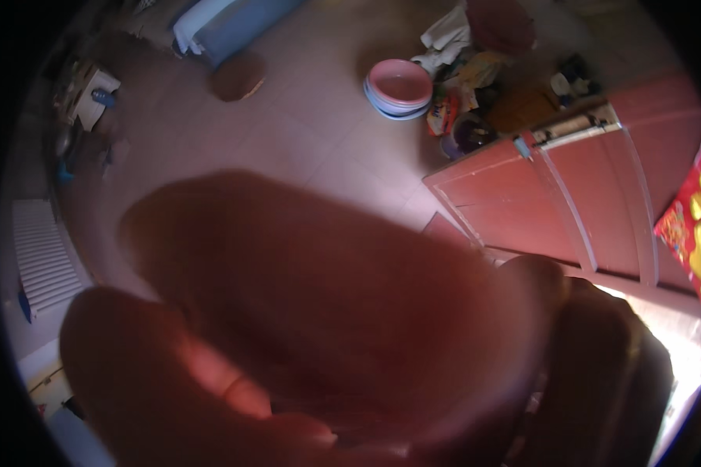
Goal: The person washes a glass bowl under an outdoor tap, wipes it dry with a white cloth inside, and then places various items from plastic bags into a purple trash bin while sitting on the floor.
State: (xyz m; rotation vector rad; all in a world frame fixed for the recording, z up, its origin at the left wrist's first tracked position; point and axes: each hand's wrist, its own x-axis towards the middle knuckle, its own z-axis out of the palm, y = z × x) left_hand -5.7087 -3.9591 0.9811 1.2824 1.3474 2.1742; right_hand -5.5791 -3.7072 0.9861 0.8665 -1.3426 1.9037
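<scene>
Very close to the camera, blurred and dark, bare fingers (304, 280) fill the lower middle of the view. Another blurred finger or thumb (117, 362) lies at the lower left, with reddish light showing between them. Whether they belong to my left hand, my right hand or both cannot be told, nor whether anything is held. A dark, folded shape (601, 362), perhaps a sleeve, stands at the lower right. Beyond the fingers is a tiled floor (304, 128).
Stacked plastic basins (400, 84) stand on the floor beside heaped cloths and bags (467, 76). A reddish wooden door (520, 198) is at the right, with a red and gold decoration (692, 222). A round brown stool or lid (238, 77) lies near a blue-covered piece of furniture (239, 26).
</scene>
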